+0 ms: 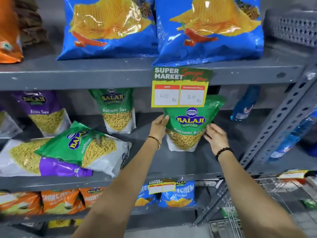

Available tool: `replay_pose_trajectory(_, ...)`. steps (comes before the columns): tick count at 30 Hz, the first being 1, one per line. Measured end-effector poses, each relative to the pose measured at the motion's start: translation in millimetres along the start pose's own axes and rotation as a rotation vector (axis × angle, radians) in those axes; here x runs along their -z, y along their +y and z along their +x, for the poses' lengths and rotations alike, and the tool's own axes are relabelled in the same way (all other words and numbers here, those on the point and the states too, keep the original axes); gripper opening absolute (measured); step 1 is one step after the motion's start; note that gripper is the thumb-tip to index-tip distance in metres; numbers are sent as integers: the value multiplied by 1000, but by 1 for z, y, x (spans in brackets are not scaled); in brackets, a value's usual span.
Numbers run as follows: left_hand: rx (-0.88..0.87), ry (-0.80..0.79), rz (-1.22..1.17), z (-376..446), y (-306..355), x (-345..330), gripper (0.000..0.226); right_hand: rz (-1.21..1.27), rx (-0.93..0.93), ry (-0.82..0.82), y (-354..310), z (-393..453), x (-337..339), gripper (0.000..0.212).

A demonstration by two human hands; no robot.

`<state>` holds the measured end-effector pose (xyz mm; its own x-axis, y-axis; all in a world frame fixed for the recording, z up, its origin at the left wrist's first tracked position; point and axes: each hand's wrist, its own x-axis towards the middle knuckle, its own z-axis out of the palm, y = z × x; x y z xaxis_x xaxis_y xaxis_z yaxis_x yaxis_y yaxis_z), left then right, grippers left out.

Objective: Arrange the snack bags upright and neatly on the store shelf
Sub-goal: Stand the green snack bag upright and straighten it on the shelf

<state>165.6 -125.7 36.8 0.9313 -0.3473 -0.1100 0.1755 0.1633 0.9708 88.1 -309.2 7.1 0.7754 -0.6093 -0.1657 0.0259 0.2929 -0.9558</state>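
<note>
While both hands, left hand [158, 125] and right hand [215, 134], clamp the upright green sev bag [187, 124] near the middle shelf's [197, 162] right end, a price card [180, 88] covers its top; toppled bags [68, 152] sprawl left.

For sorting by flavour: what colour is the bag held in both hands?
Green bag with white bottom, head view.

I'm in a shop: grey metal shelves [75, 78] stocked with snack bags [118, 109], "Super Market" price tag [180, 87] clipped on.
</note>
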Motion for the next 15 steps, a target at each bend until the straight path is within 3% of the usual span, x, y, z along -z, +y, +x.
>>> replay_pose_trajectory(4, 31, 123, -10, -19, 0, 8, 30, 85, -26, 154, 6, -12, -8, 35)
replay_pose_trajectory(6, 114, 131, -79, -41, -3, 21, 24, 122, -33, 315, 14, -22, -17, 25)
replay_pose_trajectory(9, 282, 100, -176, -82, -15, 47, 38, 103, -45, 477, 36, -45, -36, 8)
replay_pose_trajectory(13, 486, 174, -232, -138, -26, 97, 47, -124, -135, 363, 74, -91, -80, 21)
replay_pose_trajectory(15, 517, 213, -243, -159, -27, 125, 48, -188, -138, 275, 89, -116, -113, 14)
